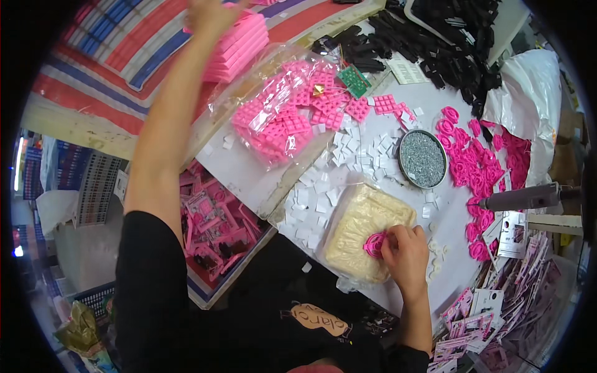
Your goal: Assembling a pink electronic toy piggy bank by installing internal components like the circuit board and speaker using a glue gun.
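Observation:
My right hand [407, 256] pinches a bright pink oval plastic piece [374, 245] between thumb and fingers. The piece rests against a cream-coloured slab [357, 217] wrapped in thin transparent plastic. Far from it, my left arm stretches to the top edge, where my left hand [214, 15] is at a stack of pink plastic pieces [239, 46]. Motion smears that hand and the frame cuts it off, so its fingers cannot be made out. Beside the stack lies a transparent bag [273, 118] of pink gridded squares, some spilling out near a green circuit board [354, 81].
A round tin [423, 158] holds small silvery parts. Small white squares [360, 149] lie scattered around it. Pink oval pieces [476, 161] pile up on the right, black parts [429, 43] at the back. Printed cards [516, 304] crowd the lower right; a tray of pink packs [214, 217] stands left.

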Available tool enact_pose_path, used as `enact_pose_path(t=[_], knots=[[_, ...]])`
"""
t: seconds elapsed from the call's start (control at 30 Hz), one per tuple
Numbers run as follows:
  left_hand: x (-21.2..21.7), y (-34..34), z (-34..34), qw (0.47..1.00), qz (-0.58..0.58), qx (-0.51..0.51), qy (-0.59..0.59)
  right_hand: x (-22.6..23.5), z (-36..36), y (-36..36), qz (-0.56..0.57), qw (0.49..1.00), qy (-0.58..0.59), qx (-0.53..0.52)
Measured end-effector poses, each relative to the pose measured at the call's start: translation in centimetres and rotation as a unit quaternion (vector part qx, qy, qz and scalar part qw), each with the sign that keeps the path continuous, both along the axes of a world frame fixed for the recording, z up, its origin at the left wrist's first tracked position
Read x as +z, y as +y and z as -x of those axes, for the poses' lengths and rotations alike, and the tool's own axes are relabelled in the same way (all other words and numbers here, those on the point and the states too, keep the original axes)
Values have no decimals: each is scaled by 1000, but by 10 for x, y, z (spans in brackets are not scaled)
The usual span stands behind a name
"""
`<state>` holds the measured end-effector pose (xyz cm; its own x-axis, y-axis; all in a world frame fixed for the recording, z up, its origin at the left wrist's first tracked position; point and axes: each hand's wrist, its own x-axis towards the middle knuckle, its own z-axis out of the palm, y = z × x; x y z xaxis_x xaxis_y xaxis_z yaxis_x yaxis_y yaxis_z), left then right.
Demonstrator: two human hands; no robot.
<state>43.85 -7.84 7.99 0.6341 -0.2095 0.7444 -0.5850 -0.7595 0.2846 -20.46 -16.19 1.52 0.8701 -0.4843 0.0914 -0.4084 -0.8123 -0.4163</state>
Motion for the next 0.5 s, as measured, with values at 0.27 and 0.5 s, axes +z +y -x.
enact_pose_path(t=[0.27, 0.5], knots=[[-5, 28, -171, 911, -28, 59, 408, 1, 8, -7, 8, 1000, 15, -19], [-47, 58, -195, 802, 219, -61, 552, -2, 9, -9, 2, 1000, 19, -11]])
